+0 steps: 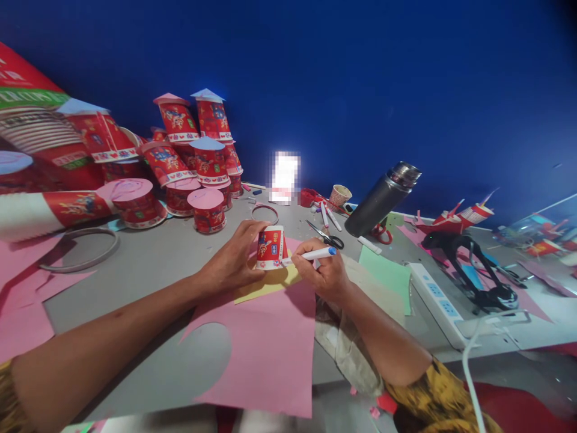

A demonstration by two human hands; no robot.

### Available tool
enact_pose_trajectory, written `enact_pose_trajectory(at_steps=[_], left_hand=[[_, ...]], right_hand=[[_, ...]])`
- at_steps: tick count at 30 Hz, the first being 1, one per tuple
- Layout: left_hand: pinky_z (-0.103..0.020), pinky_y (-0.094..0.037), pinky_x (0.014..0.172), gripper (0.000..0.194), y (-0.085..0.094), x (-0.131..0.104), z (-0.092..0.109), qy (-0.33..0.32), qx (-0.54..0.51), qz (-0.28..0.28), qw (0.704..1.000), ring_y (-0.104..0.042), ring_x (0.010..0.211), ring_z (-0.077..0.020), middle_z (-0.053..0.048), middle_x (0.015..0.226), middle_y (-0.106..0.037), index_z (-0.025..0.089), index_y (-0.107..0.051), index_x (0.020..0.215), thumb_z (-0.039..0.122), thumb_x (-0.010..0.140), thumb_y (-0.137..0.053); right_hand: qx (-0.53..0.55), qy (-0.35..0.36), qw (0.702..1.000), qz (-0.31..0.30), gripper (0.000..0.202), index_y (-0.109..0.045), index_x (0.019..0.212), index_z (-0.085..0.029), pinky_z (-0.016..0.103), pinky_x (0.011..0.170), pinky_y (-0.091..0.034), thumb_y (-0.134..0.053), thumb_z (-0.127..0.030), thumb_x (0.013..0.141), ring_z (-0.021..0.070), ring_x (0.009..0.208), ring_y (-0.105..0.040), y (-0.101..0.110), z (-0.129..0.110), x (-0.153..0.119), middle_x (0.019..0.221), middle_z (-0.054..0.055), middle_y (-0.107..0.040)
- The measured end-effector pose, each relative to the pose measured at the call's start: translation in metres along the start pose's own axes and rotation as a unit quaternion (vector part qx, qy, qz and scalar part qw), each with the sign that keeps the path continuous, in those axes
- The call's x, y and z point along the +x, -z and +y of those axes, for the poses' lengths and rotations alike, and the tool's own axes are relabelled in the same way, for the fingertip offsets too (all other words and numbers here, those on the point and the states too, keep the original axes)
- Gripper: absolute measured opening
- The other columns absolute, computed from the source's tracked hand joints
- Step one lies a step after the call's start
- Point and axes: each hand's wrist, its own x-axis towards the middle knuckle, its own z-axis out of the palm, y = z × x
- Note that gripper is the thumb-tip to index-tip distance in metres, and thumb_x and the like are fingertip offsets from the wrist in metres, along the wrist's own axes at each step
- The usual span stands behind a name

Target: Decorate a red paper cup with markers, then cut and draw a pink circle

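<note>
My left hand (238,257) is wrapped round a red paper cup (269,245), which stands upside down with its white rim low. Between the fingers of my right hand (321,270) is a white marker (315,254) with a blue end. The marker's tip is at the cup's right side, close to the rim; whether it touches cannot be seen. Below the cup lie a piece of yellow paper (252,293) and a large pink sheet (274,343) with a round cut-out.
Stacked red cups with paper tops (210,159) stand at the left. Black scissors (331,239), a dark thermos (378,201), green paper (383,273), a power strip (435,300) with a white cable and a black strapped device (469,264) lie to the right.
</note>
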Motion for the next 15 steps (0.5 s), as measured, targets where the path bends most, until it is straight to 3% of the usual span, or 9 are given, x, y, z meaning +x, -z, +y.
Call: enact_pose_trajectory(at_steps=[15], left_hand=[[-0.052,-0.047,0.119,0.077,-0.0001,-0.0001,0.0003,0.002,0.0,-0.005,1.0,-0.054,0.137,-0.0333,-0.013,0.143,-0.052,0.023,-0.041,0.148,0.019,0.078,-0.073]], right_hand=[[0.011,-0.008,1.0,0.017,0.015,-0.068,0.086,-0.022,0.026,0.058,-0.046,-0.063,-0.028,0.099,0.0128,0.059,-0.06,-0.0024,0.0018,-0.0005,0.078,0.001,-0.072]])
